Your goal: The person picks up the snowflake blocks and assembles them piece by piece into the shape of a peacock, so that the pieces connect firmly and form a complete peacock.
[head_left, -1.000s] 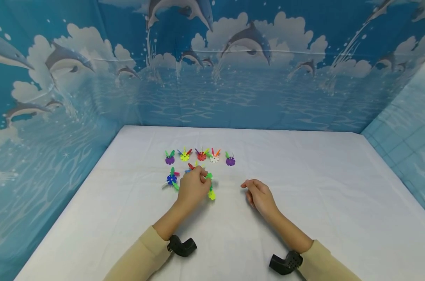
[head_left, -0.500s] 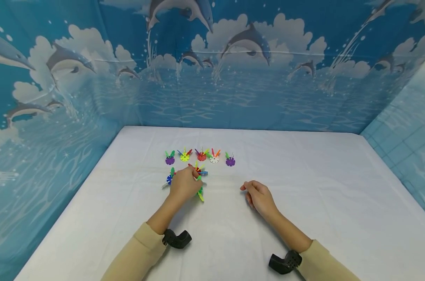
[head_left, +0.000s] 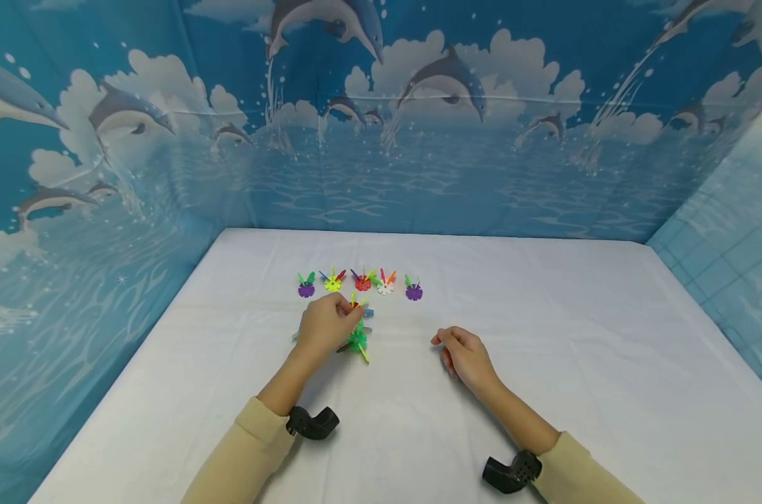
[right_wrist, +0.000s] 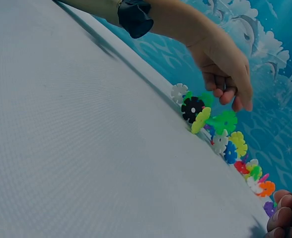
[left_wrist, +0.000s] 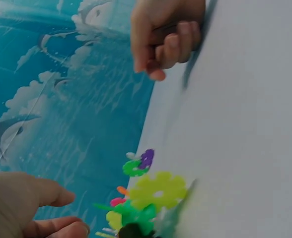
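Observation:
My left hand (head_left: 324, 325) hovers just over a cluster of notched plastic discs (head_left: 358, 338), mostly green with a yellow disc pointing toward me. In the left wrist view, thumb and fingers of the left hand (left_wrist: 22, 203) are apart with nothing between them, beside a yellow-green disc (left_wrist: 158, 192). The right wrist view shows a black disc (right_wrist: 192, 110) and a green disc (right_wrist: 228, 121) below that hand. Just behind the green cluster is a red-centred one (head_left: 354, 304), partly hidden by the fingers. My right hand (head_left: 467, 357) rests on the table, fingers loosely curled, holding nothing.
Several small disc clusters stand in a row behind: purple (head_left: 306, 288), yellow (head_left: 333, 283), red (head_left: 363, 282), white (head_left: 385, 286) and another purple one (head_left: 414, 290). A white cloth (head_left: 576, 364) covers the table. A dolphin-print curtain (head_left: 418, 175) hangs behind it.
My left hand shifted the green cluster leftward to sit in front of the red-centred one, then let go and lifted slightly. The blue cluster is now mostly behind that hand. The right hand stayed still.

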### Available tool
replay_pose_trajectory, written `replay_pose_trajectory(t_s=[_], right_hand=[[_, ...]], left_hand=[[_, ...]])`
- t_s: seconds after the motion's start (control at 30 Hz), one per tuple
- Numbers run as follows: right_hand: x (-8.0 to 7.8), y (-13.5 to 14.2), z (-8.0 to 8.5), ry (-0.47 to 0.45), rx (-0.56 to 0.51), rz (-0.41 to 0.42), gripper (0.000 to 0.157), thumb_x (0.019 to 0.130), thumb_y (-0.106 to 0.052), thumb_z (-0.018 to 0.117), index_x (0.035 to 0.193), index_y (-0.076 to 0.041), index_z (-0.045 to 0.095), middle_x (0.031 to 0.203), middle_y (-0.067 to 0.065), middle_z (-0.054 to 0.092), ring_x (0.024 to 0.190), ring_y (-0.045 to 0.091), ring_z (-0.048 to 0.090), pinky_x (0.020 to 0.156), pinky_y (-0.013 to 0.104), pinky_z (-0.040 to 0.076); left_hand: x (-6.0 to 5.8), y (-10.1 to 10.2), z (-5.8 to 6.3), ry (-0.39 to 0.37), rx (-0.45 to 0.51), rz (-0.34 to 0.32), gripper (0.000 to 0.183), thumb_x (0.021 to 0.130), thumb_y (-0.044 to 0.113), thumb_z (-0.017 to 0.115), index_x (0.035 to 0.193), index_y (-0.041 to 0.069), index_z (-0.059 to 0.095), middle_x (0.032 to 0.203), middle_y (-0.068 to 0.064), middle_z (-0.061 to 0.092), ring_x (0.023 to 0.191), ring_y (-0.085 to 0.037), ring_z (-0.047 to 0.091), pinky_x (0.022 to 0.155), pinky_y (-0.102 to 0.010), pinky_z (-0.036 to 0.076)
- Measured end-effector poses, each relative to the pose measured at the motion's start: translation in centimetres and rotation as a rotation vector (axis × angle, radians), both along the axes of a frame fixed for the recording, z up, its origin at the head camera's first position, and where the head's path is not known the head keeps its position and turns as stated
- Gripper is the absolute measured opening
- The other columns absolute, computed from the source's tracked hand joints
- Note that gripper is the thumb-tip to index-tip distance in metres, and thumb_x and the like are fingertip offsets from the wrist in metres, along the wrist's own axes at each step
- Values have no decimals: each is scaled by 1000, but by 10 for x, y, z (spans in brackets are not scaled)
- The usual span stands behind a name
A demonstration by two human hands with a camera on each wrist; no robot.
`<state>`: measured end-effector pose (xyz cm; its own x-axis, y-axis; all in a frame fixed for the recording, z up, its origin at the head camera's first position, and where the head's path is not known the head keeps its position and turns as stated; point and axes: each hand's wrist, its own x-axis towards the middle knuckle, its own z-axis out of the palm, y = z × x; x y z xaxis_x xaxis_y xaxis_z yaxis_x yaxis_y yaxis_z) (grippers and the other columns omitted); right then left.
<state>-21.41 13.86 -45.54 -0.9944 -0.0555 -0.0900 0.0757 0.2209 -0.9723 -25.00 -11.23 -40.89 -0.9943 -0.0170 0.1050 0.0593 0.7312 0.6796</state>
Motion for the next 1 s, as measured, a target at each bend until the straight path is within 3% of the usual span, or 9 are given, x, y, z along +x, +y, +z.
replay_pose_trajectory(t_s=[0.27, 0.4, 0.5, 0.63, 0.77, 0.9, 1.0], right_hand=[[-1, 3, -1, -1, 9, 15, 32, 105, -20, 46, 101, 7, 62, 58, 4, 47, 45, 11, 39, 43, 22, 34], [0, 3, 2, 2, 18, 23, 31, 105, -18, 45, 100, 8, 62, 58, 4, 47, 45, 11, 39, 43, 22, 35], [1, 3, 3, 14, 14, 22, 31, 104, -20, 46, 99, 7, 63, 58, 4, 47, 45, 11, 39, 43, 22, 35], [1, 2, 3, 28, 3, 23, 30, 103, -20, 48, 98, 6, 63, 58, 3, 48, 44, 10, 38, 42, 22, 34], [1, 1, 2, 25, -4, 23, 30, 103, -20, 49, 97, 6, 64, 57, 3, 48, 43, 9, 38, 41, 21, 34], [0, 1, 1, 21, 0, 21, 31, 103, -21, 49, 98, 5, 64, 56, 3, 47, 43, 10, 38, 41, 22, 34], [0, 1, 2, 18, 4, 22, 32, 103, -23, 49, 99, 5, 64, 55, 2, 47, 42, 11, 38, 41, 22, 34]], left_hand=[[-11, -28, 16, 12, 38, 40, 20, 92, 26, 64, 89, 7, 66, 72, -4, 59, 63, -19, 54, 56, -30, 45], [-20, -34, 15, 29, 24, 2, 16, 93, 22, 64, 92, 7, 68, 81, -4, 65, 73, -20, 59, 66, -35, 50], [-28, -29, 6, 119, -74, -72, 10, 91, 15, 67, 93, 6, 72, 87, -4, 68, 82, -22, 61, 73, -39, 51], [-36, -17, -2, 216, -327, -117, 11, 87, 10, 69, 96, 8, 76, 94, -7, 68, 91, -28, 59, 82, -45, 47], [-42, -9, -5, 156, -491, -134, 16, 82, 14, 72, 97, 10, 77, 99, -8, 63, 97, -31, 52, 84, -48, 39], [-46, -4, -10, 98, -563, -162, 10, 81, 21, 75, 87, 12, 74, 97, -7, 59, 96, -29, 47, 85, -49, 35], [-47, -3, -13, 103, -568, -161, 10, 83, 22, 74, 79, 14, 70, 94, -5, 58, 97, -29, 48, 87, -50, 35]])
